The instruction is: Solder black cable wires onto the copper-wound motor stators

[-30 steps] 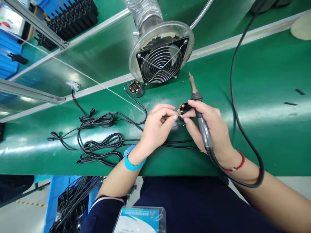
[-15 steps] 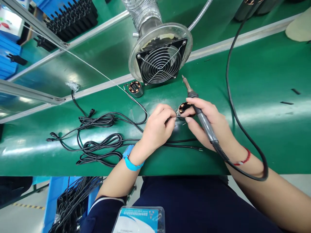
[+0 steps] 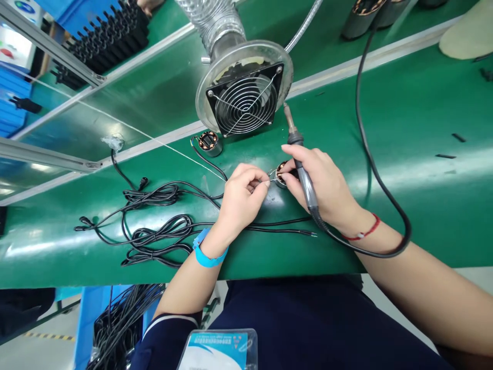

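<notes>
My left hand (image 3: 241,198) is pinched on a thin wire lead that runs to a small copper-wound motor stator (image 3: 282,172) lying on the green belt (image 3: 423,154). My right hand (image 3: 321,182) is wrapped round the handle of a soldering iron (image 3: 298,154), whose tip points up and away toward the fan, and its fingertips also steady the stator. A thin solder wire (image 3: 154,136) stretches from the upper left toward my left hand. A blue strap circles my left wrist and a red cord my right.
A fume-extraction fan (image 3: 244,95) on a ribbed hose stands just behind the hands. A second stator (image 3: 208,142) with a black lead sits to its left. Coiled black cables (image 3: 154,226) lie on the belt at left. The iron's black cord (image 3: 370,154) loops right.
Both hands with the stator have shifted slightly left and farther away. The iron's tip has swung closer to the fan's lower right corner. The view has tilted a little.
</notes>
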{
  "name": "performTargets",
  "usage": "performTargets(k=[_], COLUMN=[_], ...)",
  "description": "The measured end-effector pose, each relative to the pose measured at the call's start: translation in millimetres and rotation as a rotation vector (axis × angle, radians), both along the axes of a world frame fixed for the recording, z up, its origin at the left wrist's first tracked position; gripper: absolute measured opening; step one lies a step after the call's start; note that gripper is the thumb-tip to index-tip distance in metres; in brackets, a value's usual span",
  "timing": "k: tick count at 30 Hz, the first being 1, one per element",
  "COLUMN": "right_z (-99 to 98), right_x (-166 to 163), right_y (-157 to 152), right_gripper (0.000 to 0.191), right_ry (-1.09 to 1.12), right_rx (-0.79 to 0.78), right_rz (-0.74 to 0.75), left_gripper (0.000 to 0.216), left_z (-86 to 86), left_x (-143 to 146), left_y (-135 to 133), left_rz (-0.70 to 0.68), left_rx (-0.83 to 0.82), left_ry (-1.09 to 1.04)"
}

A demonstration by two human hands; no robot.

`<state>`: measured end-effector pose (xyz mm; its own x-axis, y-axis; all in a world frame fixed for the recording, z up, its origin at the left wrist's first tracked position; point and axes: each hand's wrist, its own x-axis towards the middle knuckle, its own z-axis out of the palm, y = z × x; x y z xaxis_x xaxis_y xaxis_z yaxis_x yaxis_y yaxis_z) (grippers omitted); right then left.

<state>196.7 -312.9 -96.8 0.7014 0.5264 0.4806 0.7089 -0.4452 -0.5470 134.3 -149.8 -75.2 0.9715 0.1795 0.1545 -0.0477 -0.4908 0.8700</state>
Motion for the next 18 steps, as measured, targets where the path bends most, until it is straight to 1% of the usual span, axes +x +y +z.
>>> performTargets(k=[2,5,7,9,13,18], right_z=[2.0,10.5,15.5,16.4,4.8,-13.5], right_x=[-5,-18,-28,-37,-50,-61], right_y=[-3,-13,-19,-25,-34,-43], right_gripper=[0.047,0.047,0.045,0.040,0.028,0.017], right_ry=[-0.004,-0.009,0.008,0.022,-0.016,0.086], right_rx=[0.014,0.040,0.127,0.250,0.432,0.535], right_rz=[-0.008,-0.062,-0.108,-0.130,-0.126,-0.165], left_gripper=[0.013,0.013,0.014,0.014,0.015,0.016], left_z=[1.2,2.7,3.0,2.8,1.5,0.2], left_x=[0,-1,-1,-2,-2,-2], left_y=[-1,-3,-5,-6,-8,-10], left_rz=[0.008,0.002,0.001,0.002,0.004,0.006], left_rx=[0.003,0.011,0.023,0.040,0.098,0.154], left_ry=[0.002,0.008,0.007,-0.006,-0.052,-0.094])
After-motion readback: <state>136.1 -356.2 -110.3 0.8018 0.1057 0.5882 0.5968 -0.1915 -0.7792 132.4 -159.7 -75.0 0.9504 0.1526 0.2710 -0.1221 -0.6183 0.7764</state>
